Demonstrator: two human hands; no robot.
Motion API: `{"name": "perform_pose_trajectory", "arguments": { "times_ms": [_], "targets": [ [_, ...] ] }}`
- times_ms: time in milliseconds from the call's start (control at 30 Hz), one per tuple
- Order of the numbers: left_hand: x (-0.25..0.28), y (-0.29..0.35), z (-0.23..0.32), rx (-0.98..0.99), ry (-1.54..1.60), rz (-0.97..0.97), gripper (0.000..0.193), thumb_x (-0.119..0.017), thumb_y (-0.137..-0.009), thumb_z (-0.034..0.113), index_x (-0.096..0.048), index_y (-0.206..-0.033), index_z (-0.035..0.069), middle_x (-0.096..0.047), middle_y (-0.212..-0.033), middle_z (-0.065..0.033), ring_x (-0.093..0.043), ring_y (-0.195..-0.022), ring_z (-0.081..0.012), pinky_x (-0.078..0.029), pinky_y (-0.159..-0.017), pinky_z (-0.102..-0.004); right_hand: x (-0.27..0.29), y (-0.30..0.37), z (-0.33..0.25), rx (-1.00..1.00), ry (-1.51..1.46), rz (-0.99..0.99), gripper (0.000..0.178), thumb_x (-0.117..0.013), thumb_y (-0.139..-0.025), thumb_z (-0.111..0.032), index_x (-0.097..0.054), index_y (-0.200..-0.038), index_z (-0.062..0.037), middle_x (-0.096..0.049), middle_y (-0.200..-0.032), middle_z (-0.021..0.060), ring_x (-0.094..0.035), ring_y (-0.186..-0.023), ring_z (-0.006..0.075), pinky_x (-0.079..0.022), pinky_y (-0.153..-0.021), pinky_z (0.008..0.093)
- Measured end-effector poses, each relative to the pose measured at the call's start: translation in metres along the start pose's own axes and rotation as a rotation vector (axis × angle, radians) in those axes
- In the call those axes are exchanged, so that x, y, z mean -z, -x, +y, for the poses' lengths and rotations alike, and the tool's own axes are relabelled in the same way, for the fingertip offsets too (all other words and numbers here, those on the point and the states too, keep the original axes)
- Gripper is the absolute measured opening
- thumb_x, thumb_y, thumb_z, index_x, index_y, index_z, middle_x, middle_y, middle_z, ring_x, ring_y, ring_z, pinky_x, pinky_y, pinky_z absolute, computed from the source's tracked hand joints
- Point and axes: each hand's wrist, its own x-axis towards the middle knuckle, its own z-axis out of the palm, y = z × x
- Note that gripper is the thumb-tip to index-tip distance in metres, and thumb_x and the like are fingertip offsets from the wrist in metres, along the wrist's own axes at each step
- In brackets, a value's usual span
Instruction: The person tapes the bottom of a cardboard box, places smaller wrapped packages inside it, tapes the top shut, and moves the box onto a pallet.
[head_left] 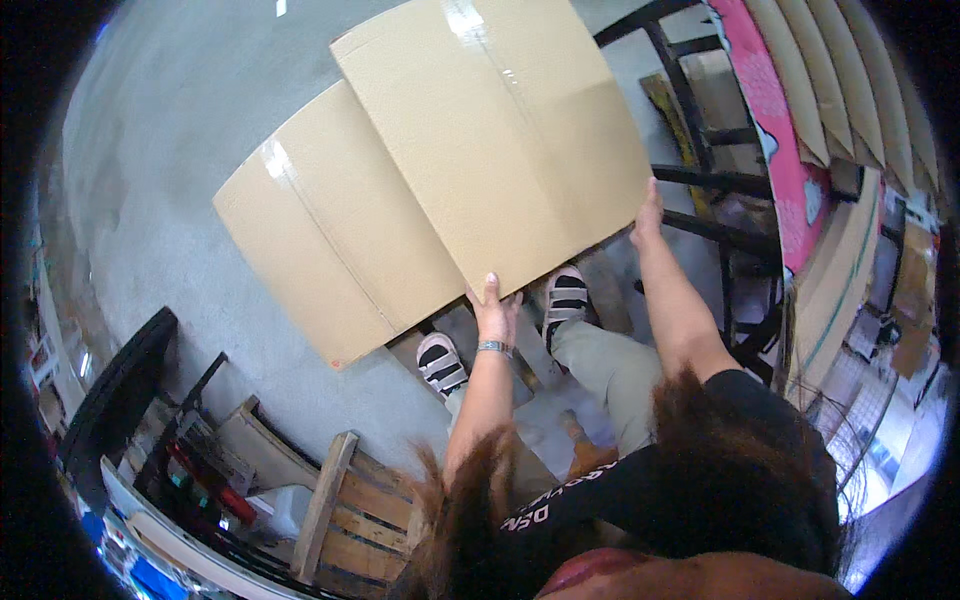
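Note:
Two tan cardboard boxes with clear tape along their middle seams are in front of me. One box [500,130] overlaps the other box [310,215], which lies lower and to the left. My left hand [495,312] holds the upper box at its near left corner, thumb on top and the other fingers partly hidden below the edge. At the near right corner, my right hand [648,215] grips the same box along its side. How deep the boxes are cannot be seen from above.
At the right stand a black metal frame [700,130], a pink patterned panel [770,130] and several upright cardboard sheets [840,80]. A wooden pallet [365,520] and a black curved object [115,400] sit at the lower left. My sandalled feet are just below the boxes, on grey floor [190,180].

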Motion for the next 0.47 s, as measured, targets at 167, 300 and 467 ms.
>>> {"name": "perform_pose_trajectory", "arguments": {
  "times_ms": [167,300,467],
  "targets": [
    [0.008,0.013,0.035,0.263,-0.406,0.039,0.086,-0.058,-0.081,0.052,-0.006,-0.142,0.02,-0.02,-0.145,-0.0128,-0.028,-0.129,-0.0362,-0.028,-0.097,-0.0608,0.015,0.02,-0.028,-0.191,0.563,0.187,0.072,-0.047,-0.082,-0.062,-0.033,-0.133,-0.0132,-0.052,-0.12,0.0128,-0.051,-0.106,0.0273,-0.047,-0.073,0.0476],
    [0.032,0.066,0.055,0.305,-0.819,0.055,0.072,-0.053,-0.084,0.05,-0.026,-0.14,0.012,-0.039,-0.136,-0.0108,-0.039,-0.123,-0.0279,-0.038,-0.093,-0.0482,0.076,0.067,-0.031,0.184,0.996,-0.01,0.069,-0.057,-0.082,-0.044,-0.029,-0.134,-0.0081,-0.048,-0.127,0.0187,-0.047,-0.114,0.0375,-0.04,-0.093,0.0442],
    [0.132,0.162,0.09,0.227,-1.162,0.042,0.042,-0.05,-0.087,0.04,-0.053,-0.115,0.009,-0.058,-0.104,-0.0103,-0.056,-0.086,-0.0228,-0.048,-0.064,-0.0395,0.155,0.258,-0.067,0.031,1.207,-0.628,0.051,-0.061,-0.081,-0.033,-0.048,-0.121,-0.0048,-0.048,-0.125,0.0191,-0.047,-0.115,0.0339,-0.036,-0.097,0.0404]
  ]
}}
